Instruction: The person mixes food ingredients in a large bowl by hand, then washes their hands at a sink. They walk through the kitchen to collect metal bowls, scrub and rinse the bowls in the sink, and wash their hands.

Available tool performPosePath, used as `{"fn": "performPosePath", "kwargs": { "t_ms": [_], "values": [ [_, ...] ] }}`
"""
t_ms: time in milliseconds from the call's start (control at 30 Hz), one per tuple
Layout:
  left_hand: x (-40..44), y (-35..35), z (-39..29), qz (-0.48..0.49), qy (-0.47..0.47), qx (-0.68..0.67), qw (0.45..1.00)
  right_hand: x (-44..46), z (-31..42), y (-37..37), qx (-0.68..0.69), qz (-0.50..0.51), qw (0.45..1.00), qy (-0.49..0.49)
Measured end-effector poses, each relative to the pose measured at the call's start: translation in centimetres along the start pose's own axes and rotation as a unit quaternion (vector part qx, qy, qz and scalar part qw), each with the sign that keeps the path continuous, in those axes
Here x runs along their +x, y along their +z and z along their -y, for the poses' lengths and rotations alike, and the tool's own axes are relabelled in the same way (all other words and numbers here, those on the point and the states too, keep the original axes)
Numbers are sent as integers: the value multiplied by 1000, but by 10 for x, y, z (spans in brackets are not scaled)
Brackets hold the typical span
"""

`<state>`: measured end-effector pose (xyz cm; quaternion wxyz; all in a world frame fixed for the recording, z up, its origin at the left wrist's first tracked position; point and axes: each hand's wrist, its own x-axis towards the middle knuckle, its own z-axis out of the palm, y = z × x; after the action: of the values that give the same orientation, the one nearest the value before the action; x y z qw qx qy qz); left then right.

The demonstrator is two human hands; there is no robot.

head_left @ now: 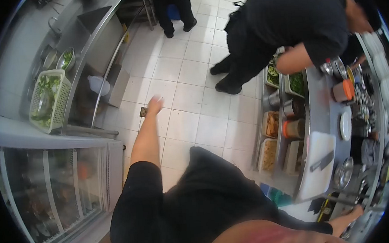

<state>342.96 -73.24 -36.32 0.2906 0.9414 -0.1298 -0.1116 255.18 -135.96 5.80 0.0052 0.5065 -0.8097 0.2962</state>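
Note:
My left hand (155, 104) is held out in front of me over the tiled floor, its fingers smeared by motion. It is far from any counter; whether it holds something cannot be made out. At the lower right edge, my right hand (355, 211) reaches beside the metal counter and shelving, its fingers too small and partly hidden to read. Near it stand a metal bowl (343, 173) and a white cutting board (320, 167). A knife (322, 161) lies on the board. Above the bowl is a white plate (345, 126).
A co-worker in black (291, 22) leans over the right counter; another person's legs (173, 11) are farther ahead. Food containers (268, 155) fill the shelf below. On the left are a sink (95, 20), a basket of greens (65, 105) and a glass-door fridge (52, 192).

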Motion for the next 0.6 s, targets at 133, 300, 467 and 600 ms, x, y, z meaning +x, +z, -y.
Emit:
{"fn": "performPosePath", "kwargs": {
  "t_ms": [133, 300, 467, 600],
  "values": [
    [-189, -19, 214, 161, -454, -78, 873, -95, 69, 71, 0, 130, 991, 42],
    [-250, -78, 190, 309, -564, -134, 753, -203, 142, 120, -17, 261, 961, 90],
    [-44, -70, 196, 416, -414, -107, 803, -320, 202, 152, -36, 343, 927, 148],
    [264, -51, 211, 441, -208, -38, 872, -419, 262, 195, -40, 430, 883, 183]
  ]
}}
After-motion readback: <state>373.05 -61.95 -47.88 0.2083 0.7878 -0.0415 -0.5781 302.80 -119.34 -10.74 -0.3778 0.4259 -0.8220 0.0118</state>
